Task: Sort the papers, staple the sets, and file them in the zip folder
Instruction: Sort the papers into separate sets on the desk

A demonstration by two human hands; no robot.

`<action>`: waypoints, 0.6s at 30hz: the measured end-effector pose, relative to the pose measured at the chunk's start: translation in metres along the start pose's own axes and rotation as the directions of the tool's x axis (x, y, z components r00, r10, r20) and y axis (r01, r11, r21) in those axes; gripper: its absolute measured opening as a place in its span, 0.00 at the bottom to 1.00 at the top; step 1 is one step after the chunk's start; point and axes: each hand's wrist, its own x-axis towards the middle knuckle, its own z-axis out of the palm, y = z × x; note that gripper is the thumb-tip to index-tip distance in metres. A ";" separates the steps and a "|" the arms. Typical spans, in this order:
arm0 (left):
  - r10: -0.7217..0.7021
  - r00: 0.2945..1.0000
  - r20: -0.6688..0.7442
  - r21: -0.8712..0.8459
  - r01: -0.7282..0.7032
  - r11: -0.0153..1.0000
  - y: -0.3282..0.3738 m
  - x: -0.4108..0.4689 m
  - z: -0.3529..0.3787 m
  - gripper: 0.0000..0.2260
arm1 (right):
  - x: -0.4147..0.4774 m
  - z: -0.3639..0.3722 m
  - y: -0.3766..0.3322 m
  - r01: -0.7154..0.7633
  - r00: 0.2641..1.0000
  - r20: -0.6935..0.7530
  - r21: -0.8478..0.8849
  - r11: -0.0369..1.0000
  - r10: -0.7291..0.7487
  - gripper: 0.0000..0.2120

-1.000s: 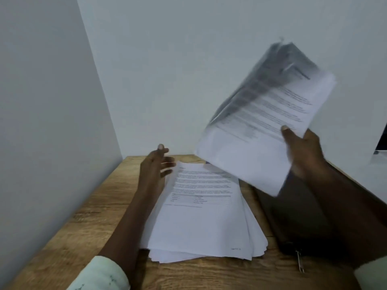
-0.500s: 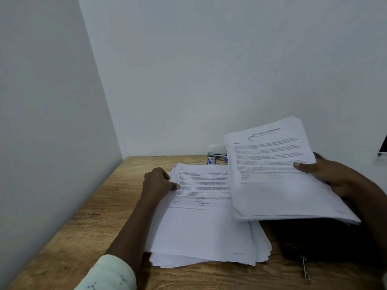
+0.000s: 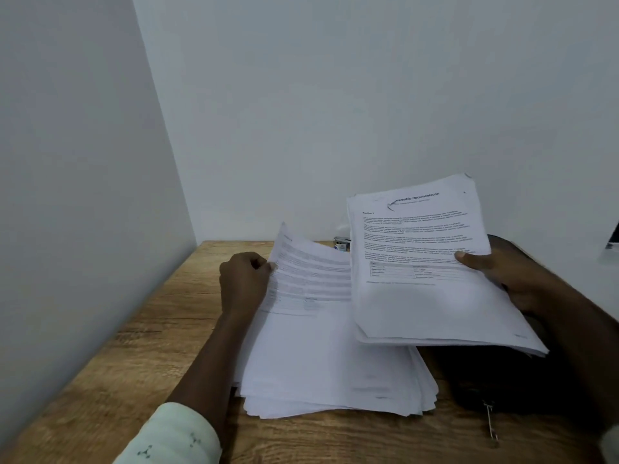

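Sorting step, I judge. The left hand (image 3: 246,283) pinches the top sheet (image 3: 311,266) up from the stack (image 3: 318,370) on the table (image 3: 134,363). The right hand (image 3: 502,266) grips a set (image 3: 418,296) at two o'clock, over the zip folder (image 3: 509,380). Next: peel one sheet cleanly across.

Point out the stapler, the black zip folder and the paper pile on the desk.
stapler (image 3: 342,243): head view, visible metal end.
black zip folder (image 3: 509,383): head view, dark cover.
paper pile (image 3: 318,363): head view, blank area toward its near edge.
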 end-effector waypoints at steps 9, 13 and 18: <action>-0.053 0.956 0.288 -0.663 0.239 0.709 0.006 -0.009 0.004 0.06 | 0.005 0.043 0.010 0.026 0.996 0.085 0.112 0.993 -0.035 0.42; -0.029 0.917 0.399 -0.794 0.361 0.490 0.018 -0.011 0.001 0.09 | 0.006 0.058 0.015 0.026 0.996 0.078 0.056 0.998 -0.031 0.34; 0.047 0.865 0.500 -0.834 0.466 0.296 0.025 -0.019 0.000 0.15 | 0.011 0.068 0.021 0.098 0.993 0.056 0.022 0.995 -0.099 0.48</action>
